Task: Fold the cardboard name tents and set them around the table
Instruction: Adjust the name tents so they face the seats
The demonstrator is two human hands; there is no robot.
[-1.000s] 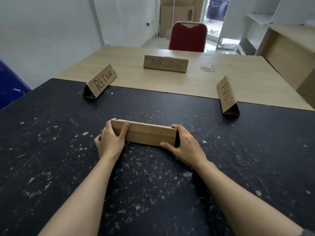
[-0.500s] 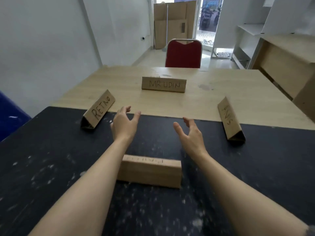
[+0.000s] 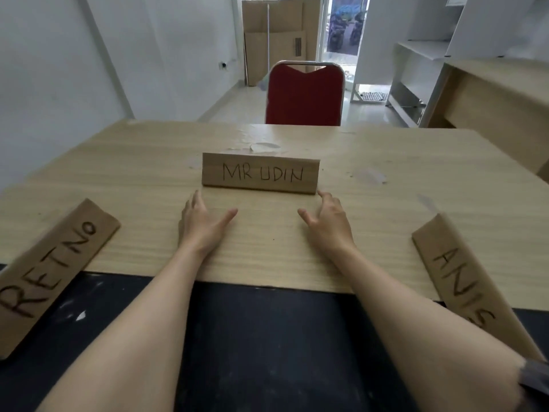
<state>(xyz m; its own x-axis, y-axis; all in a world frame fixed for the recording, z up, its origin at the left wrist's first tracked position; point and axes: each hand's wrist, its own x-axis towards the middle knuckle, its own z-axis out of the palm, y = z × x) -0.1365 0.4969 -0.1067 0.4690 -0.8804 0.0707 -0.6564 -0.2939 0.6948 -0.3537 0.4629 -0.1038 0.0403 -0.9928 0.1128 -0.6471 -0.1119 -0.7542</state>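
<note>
Left grip (image 3: 205, 224) and right grip (image 3: 326, 223): both forearms extended forward, palms down, fingers spread and loosely open, holding nothing.

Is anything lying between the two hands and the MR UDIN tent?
Nothing visible. Only bare wooden table separates the left hand and right hand from the MR UDIN tent.

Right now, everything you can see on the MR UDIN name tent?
The MR UDIN name tent is a folded strip of plain brown cardboard, long and low, with "MR UDIN" handwritten in dark marker on the face toward the camera. It stands upright on the light wood tabletop, in line with the red chair behind. The open left hand and right hand reach toward its lower corners; contact is unclear.
</note>
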